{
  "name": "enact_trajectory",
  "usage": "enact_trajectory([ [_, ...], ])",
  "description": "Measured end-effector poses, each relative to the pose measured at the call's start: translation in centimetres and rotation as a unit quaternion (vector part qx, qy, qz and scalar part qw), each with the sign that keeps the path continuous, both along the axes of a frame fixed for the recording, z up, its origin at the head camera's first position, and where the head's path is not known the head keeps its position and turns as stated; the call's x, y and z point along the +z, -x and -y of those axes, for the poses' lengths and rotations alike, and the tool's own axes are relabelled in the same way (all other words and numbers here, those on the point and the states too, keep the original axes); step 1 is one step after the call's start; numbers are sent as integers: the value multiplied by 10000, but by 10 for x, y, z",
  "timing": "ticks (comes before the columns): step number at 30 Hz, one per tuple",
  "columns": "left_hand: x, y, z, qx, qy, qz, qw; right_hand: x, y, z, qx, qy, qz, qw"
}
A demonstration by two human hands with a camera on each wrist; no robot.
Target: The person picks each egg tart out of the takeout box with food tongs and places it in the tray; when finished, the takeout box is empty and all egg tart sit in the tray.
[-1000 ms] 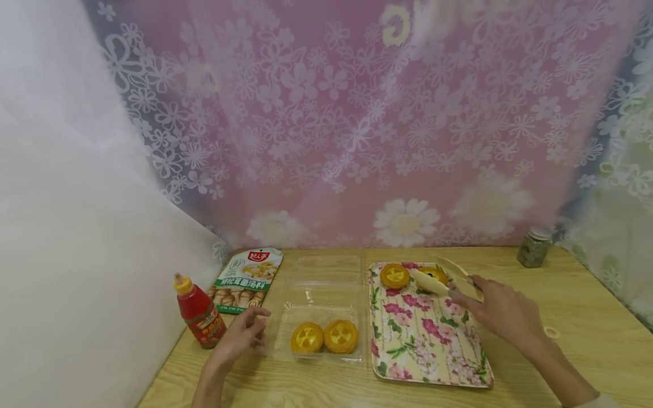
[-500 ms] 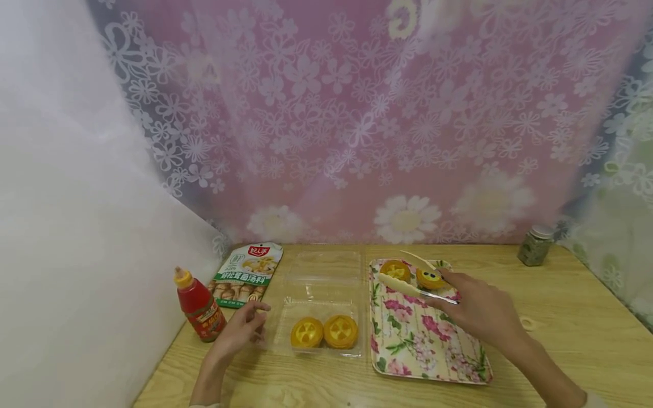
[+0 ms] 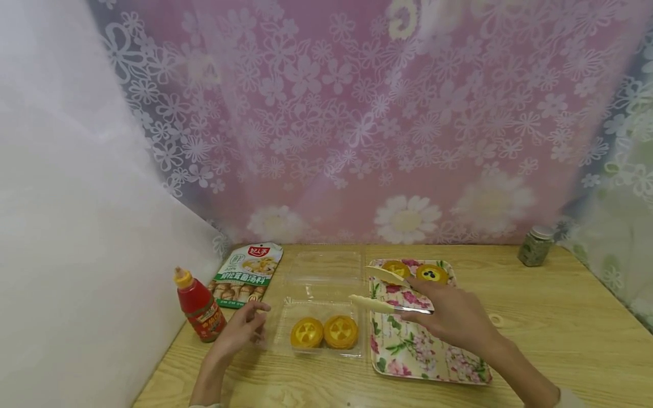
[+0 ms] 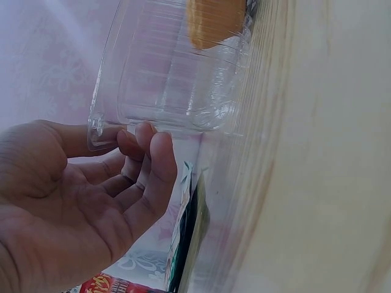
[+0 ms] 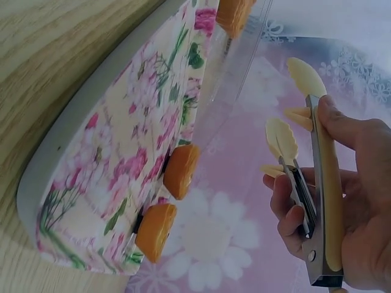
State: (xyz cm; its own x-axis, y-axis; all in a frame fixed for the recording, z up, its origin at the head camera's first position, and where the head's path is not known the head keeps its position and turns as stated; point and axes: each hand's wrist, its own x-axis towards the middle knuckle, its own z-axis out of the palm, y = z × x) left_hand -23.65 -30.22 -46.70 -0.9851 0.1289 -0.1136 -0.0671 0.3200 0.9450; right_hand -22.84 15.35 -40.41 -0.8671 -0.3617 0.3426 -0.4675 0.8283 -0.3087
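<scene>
My right hand (image 3: 454,311) grips metal tongs (image 5: 327,201) with cream tips. The tongs are spread, with nothing between the tips (image 3: 374,304), beside the right edge of a clear plastic container (image 3: 285,328). Two egg tarts (image 3: 340,331) sit side by side in the container, whose lid stands open. At its left edge my left hand (image 3: 240,331) pinches the thin plastic rim, which lies between thumb and fingertips in the left wrist view. Two more tarts (image 3: 432,274) sit at the far end of a floral tray (image 3: 428,345); the right one bears dark berry-like dots.
A red squeeze bottle (image 3: 200,306) with a yellow cap stands left of my left hand. Behind it lies a green and white food pouch (image 3: 247,275). A small lidded glass jar (image 3: 534,247) is at the back right, and a pale ring (image 3: 496,321) lies right of the tray.
My right hand has carried the tongs left and nearer, from the far right tart on the tray toward the container. That tart's dark dots now show. The left hand has stayed at the rim.
</scene>
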Motion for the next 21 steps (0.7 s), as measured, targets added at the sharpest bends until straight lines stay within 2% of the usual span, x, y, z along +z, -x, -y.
enact_trajectory([
  [7,0,-1,0,-38,8,-27,10000,0,0,12,294,17,249,9993],
  [21,0,0,1,-112,-11,-87,9999,-5,9,49,953,-171,393,9945],
])
